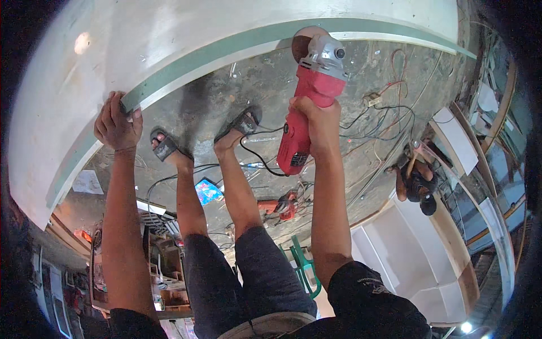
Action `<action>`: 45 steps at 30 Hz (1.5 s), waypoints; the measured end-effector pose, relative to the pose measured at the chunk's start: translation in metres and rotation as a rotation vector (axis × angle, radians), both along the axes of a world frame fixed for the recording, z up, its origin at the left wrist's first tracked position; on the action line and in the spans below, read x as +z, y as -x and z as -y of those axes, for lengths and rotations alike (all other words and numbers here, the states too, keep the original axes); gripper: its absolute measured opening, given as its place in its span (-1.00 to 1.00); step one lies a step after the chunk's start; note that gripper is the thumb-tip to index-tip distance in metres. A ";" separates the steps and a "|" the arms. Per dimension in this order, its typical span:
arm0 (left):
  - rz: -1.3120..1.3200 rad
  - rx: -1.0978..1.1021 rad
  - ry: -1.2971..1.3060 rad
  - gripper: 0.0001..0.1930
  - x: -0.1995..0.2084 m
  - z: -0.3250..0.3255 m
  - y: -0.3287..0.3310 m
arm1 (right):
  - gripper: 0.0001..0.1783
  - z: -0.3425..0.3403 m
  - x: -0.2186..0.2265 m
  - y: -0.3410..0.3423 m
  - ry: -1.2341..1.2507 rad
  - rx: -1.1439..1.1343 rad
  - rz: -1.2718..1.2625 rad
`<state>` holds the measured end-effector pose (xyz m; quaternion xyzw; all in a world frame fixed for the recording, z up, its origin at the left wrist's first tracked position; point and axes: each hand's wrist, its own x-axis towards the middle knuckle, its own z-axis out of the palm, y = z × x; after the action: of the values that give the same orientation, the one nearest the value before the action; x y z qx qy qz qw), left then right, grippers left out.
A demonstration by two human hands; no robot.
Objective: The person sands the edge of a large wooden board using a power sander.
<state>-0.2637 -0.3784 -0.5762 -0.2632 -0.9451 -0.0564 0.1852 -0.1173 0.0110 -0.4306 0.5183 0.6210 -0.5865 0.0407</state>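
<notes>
My right hand (319, 121) is wrapped round the red body of an angle grinder (317, 86), its silver head pointing away from me. The brown disc (301, 44) overlaps the edge of a large white panel (197, 25); whether they touch I cannot tell. Along that edge runs a green strip (226, 45) with a pale border below it. At the left my left hand (118, 124) grips the panel's edge, fingers over the top and thumb lower down. Beside its fingers sits a small dark piece, partly hidden. A black cord leaves the grinder's rear end.
Cables and an extension socket (372, 99) lie on the grey floor. A second red power tool (287, 206), a blue packet (208, 191) and a green plastic stool (304, 265) are near my legs. Another person (419, 179) crouches at the right by leaning boards (457, 141).
</notes>
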 end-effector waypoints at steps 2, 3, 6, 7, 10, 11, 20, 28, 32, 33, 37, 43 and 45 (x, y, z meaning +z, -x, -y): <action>0.003 0.004 0.022 -0.43 0.000 0.004 0.001 | -0.81 -0.001 0.001 0.003 0.023 -0.016 0.000; 0.008 0.008 0.042 -0.43 -0.001 0.005 0.001 | -0.79 -0.002 0.001 0.004 0.056 -0.050 0.012; 0.012 0.009 0.035 -0.42 -0.002 0.003 -0.001 | -0.80 -0.007 0.000 0.004 0.066 -0.067 0.012; 0.013 0.009 0.032 -0.42 -0.002 0.001 -0.001 | -0.82 -0.008 0.000 0.004 0.047 -0.051 0.000; -0.008 0.013 0.056 -0.42 0.000 0.002 0.000 | -0.82 -0.009 0.002 0.007 0.062 -0.065 0.025; -0.023 0.005 0.029 -0.42 -0.001 0.000 0.001 | -0.82 -0.011 0.002 0.007 0.060 -0.065 0.025; -0.037 -0.023 -0.004 -0.43 0.001 -0.003 0.002 | -0.79 -0.005 -0.004 -0.007 0.024 0.007 -0.036; -0.046 -0.027 0.007 -0.44 0.002 -0.002 0.003 | -0.78 -0.001 -0.005 -0.002 -0.005 0.035 -0.026; -0.043 -0.023 0.005 -0.43 0.000 -0.002 0.001 | -0.79 -0.011 -0.002 0.003 -0.007 0.037 0.012; -0.044 -0.023 0.000 -0.43 0.001 0.000 0.003 | -0.79 -0.011 0.000 0.006 0.028 -0.014 0.011; -0.016 -0.008 0.022 -0.43 -0.002 0.000 0.000 | -0.79 -0.017 0.003 0.004 0.052 -0.080 0.018; -0.033 -0.023 0.032 -0.42 0.000 0.002 0.002 | -0.77 -0.011 -0.007 -0.012 -0.040 0.080 -0.020; -0.028 -0.022 0.018 -0.42 0.001 0.001 0.002 | -0.77 -0.005 -0.005 -0.007 -0.034 0.064 -0.019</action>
<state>-0.2658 -0.3790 -0.5756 -0.2759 -0.9400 -0.0465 0.1954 -0.1105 0.0160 -0.4355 0.4930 0.6475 -0.5794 0.0448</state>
